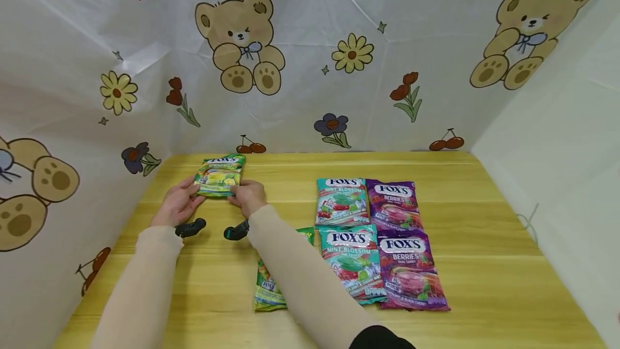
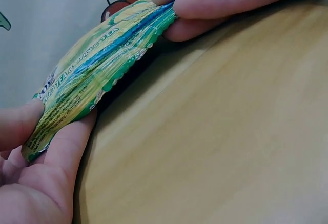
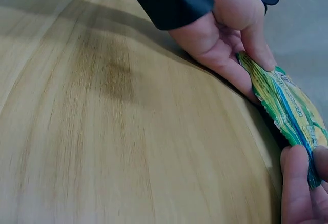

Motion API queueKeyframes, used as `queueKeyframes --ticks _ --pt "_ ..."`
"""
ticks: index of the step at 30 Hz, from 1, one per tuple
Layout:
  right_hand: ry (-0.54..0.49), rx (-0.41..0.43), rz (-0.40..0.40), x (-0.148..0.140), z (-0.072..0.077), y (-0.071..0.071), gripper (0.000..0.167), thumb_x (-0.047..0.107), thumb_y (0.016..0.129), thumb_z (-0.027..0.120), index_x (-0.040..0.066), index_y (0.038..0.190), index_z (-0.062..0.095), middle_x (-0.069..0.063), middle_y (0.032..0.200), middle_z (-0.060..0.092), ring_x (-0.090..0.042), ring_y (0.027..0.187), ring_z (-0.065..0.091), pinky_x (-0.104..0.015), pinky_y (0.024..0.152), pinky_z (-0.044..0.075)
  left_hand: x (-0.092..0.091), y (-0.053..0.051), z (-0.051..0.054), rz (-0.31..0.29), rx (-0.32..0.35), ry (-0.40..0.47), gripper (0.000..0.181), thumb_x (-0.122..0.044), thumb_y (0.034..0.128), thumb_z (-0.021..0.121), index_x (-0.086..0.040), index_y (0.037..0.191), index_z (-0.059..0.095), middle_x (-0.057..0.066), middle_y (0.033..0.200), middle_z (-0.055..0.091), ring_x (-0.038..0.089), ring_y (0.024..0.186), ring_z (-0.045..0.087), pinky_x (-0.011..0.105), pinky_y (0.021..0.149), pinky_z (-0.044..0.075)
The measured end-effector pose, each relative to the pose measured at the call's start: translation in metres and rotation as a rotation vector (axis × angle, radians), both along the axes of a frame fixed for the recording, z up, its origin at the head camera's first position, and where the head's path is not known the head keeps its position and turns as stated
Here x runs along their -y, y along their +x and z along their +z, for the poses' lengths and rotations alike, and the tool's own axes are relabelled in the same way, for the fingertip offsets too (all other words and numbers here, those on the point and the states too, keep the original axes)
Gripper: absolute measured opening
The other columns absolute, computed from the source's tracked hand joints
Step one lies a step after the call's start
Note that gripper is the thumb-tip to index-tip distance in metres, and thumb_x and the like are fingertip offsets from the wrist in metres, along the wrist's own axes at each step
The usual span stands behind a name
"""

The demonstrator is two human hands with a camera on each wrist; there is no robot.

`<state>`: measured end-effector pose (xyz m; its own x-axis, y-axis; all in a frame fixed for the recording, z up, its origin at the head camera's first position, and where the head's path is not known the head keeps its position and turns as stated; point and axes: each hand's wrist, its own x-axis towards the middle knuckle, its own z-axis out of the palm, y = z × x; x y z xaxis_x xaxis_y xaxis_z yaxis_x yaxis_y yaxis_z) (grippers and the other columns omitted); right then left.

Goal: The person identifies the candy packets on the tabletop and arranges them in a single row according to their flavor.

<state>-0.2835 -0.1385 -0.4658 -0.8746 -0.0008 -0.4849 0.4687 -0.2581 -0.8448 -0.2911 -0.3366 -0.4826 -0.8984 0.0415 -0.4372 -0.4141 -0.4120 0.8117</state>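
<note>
Both hands hold one green and yellow Fox's candy bag (image 1: pixel 219 176) by its lower corners, near the back left of the table. My left hand (image 1: pixel 177 203) pinches the left corner, thumb on top and fingers beneath, as the left wrist view shows. At the opposite corner my right hand (image 1: pixel 249 196) pinches the bag between thumb and fingers. In the left wrist view the bag's near edge (image 2: pixel 110 75) is lifted off the wood, with a dark shadow under it. Another green bag (image 1: pixel 268 290) lies partly hidden under the right forearm.
Two teal mint blossom bags (image 1: pixel 343 203) lie in a column right of the right forearm. Beside them are two purple berries bags (image 1: pixel 411 271). The wooden table (image 1: pixel 484 263) meets a bear-printed sheet (image 1: pixel 300 96) at the back and left, and a white wall at right.
</note>
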Motion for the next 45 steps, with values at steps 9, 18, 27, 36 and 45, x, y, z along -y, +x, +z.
queueKeyframes --ticks 9,18,27,36,45 --pt "0.066 0.05 -0.026 0.006 0.002 -0.007 0.039 0.005 0.092 0.077 0.008 0.13 0.07 -0.012 0.124 0.073 -0.017 0.085 0.078 -0.025 0.077 0.063 -0.001 -0.003 0.007 0.088 0.036 -0.035 0.062 -0.013 0.1118 0.036 -0.027 0.166 0.01 -0.002 0.175 0.003 0.015 0.158 0.015 0.033 0.125 0.021" --pt "0.061 0.051 -0.049 0.002 0.007 -0.009 0.039 0.0 0.092 0.074 0.004 0.131 0.07 -0.015 0.123 0.072 -0.022 0.091 0.078 -0.027 0.078 0.064 -0.007 -0.008 0.01 0.103 0.071 -0.132 0.061 -0.014 0.1109 0.041 -0.026 0.166 0.016 0.001 0.174 0.012 0.009 0.146 0.037 0.02 0.112 0.045" --pt "0.108 0.031 0.011 -0.007 0.007 -0.013 0.03 0.001 0.092 0.075 0.002 0.122 0.074 -0.011 0.105 0.075 -0.027 0.089 0.078 -0.031 0.08 0.065 -0.005 -0.007 0.005 0.09 0.07 -0.381 0.059 -0.02 0.1094 0.05 -0.021 0.164 0.028 0.006 0.167 0.026 0.004 0.1 0.046 0.013 0.07 0.051" --pt "0.351 -0.012 0.131 -0.023 0.006 -0.027 0.014 0.013 0.089 0.083 0.005 0.1 0.082 -0.009 0.088 0.077 -0.025 0.081 0.078 -0.029 0.066 0.064 -0.001 -0.009 0.006 0.077 0.049 -0.404 0.059 -0.024 0.1085 0.052 -0.021 0.163 0.031 0.003 0.173 0.016 0.003 0.109 0.044 0.014 0.074 0.051" --pt "0.25 -0.097 0.232 -0.041 0.009 -0.022 0.014 0.011 0.093 0.077 -0.002 0.1 0.079 -0.018 0.093 0.077 -0.036 0.098 0.076 -0.04 0.086 0.064 0.006 -0.003 0.015 0.167 0.014 -0.227 0.063 -0.019 0.1083 0.053 -0.022 0.165 0.025 -0.009 0.17 0.027 0.005 0.15 0.034 0.027 0.127 0.025"
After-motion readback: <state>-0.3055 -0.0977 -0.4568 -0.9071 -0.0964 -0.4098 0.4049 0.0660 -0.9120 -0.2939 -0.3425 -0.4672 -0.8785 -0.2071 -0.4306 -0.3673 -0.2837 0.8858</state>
